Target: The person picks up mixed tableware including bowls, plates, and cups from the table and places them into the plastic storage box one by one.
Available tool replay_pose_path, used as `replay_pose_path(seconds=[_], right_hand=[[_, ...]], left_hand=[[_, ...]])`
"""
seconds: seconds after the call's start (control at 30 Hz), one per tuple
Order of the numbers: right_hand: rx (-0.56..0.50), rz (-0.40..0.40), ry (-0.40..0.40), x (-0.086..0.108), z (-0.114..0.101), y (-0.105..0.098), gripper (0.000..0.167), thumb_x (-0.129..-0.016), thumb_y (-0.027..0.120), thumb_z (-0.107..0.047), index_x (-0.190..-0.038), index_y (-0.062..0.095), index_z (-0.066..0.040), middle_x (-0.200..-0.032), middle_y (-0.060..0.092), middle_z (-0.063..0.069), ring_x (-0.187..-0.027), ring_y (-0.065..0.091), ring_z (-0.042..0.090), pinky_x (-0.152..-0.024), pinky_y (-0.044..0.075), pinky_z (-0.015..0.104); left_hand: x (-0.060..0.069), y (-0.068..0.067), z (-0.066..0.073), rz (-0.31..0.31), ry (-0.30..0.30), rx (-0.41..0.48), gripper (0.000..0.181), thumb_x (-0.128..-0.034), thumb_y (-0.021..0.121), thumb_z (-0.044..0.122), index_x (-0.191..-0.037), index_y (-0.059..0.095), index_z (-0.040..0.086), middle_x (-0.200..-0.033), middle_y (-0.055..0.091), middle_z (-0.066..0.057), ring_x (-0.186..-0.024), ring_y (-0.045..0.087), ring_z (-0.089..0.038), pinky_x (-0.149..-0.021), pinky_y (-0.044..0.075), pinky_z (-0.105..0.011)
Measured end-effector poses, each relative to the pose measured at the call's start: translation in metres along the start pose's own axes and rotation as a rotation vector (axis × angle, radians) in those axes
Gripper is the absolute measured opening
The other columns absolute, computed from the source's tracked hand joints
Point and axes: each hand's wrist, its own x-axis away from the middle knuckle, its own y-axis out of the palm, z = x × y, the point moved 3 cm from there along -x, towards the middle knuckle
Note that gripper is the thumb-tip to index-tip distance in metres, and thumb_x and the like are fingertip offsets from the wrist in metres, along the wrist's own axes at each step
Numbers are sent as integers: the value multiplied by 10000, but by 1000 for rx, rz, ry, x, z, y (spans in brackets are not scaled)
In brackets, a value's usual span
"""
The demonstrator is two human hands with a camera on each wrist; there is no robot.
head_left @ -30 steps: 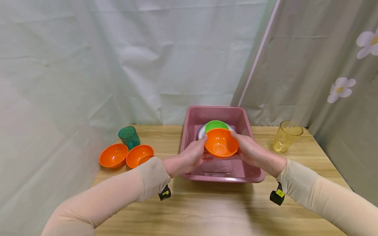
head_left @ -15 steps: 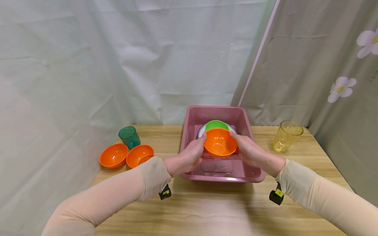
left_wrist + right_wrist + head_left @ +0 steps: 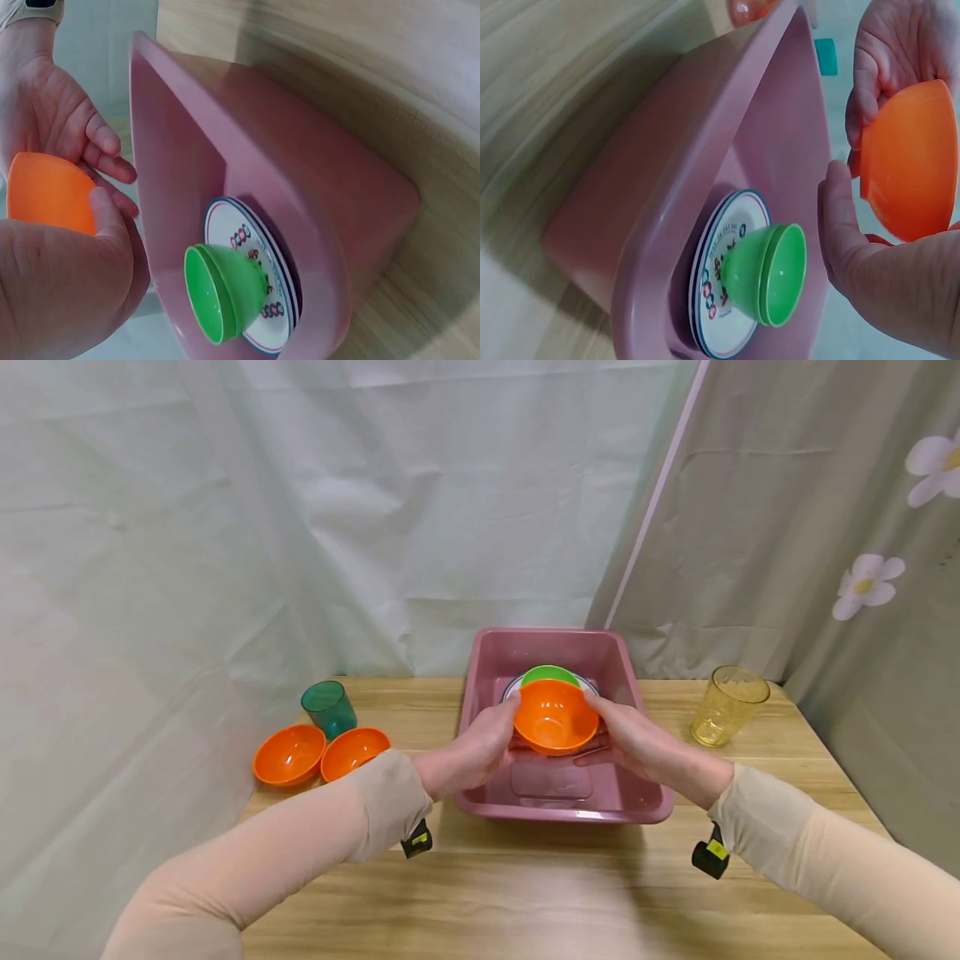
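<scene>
While the left hand (image 3: 483,747) and right hand (image 3: 637,743) grip it, the glossy orange bowl (image 3: 555,720) hangs over the pink tub (image 3: 551,646). It partly hides green bowls (image 3: 244,289), seemingly two.

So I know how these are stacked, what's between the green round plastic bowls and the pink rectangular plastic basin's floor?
Stacked white round patterned plates lie there; both wrist views show it.
</scene>
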Motion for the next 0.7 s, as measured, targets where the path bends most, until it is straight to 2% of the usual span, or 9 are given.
replay_pose_path(seconds=[0.1,0.2,0.33,0.43,0.5,0.57,0.7], right_hand=[[109,-16,-40,3,-3,-5,663,-1115,324,-425,-1509,346,109,-1280,622,270,-1034,697,325,-946,560,465],[262,-11,-81,6,-7,-10,673,-1117,316,-435,-1519,337,105,-1357,569,291,-1159,631,375,-1029,504,487],[483,16,-119,15,-12,-17,753,-1103,317,-505,-1579,241,75,-1551,395,284,-1395,427,420,-1171,317,552],[606,25,-162,23,-14,-22,763,-1090,350,-530,-1622,196,-5,-1651,259,212,-1494,264,414,-1203,192,602],[682,25,-209,27,-14,-25,747,-1087,376,-522,-1635,193,-47,-1680,197,178,-1512,214,412,-1195,178,630],[762,28,-260,30,-15,-27,732,-1086,407,-500,-1639,195,-70,-1681,205,165,-1511,227,418,-1185,205,634],[944,54,-356,35,-18,-28,752,-1074,458,-489,-1635,203,-58,-1677,215,171,-1520,205,420,-1189,197,633]], left_hand=[[-2,-2,3,3,7,-6,544,-1116,382,416,-1527,416,62,-1375,553,-183,-1156,627,-323,-925,565,-456],[-7,-6,6,12,22,3,560,-1116,378,421,-1538,398,54,-1380,537,-211,-1148,632,-347,-922,561,-488],[-15,-10,11,28,42,3,559,-1120,369,413,-1542,389,47,-1386,526,-226,-1147,629,-352,-938,551,-499],[-20,-14,16,42,46,9,539,-1121,373,403,-1551,398,79,-1398,522,-220,-1160,623,-358,-916,567,-476],[-24,-16,19,56,42,18,526,-1120,374,404,-1551,412,106,-1400,526,-215,-1166,627,-362,-892,578,-454],[-28,-18,23,79,38,31,522,-1121,373,401,-1558,408,118,-1400,527,-216,-1163,629,-367,-890,579,-449],[-36,-22,31,104,38,42,524,-1124,361,399,-1554,398,103,-1372,548,-236,-1143,647,-374,-908,572,-450]])
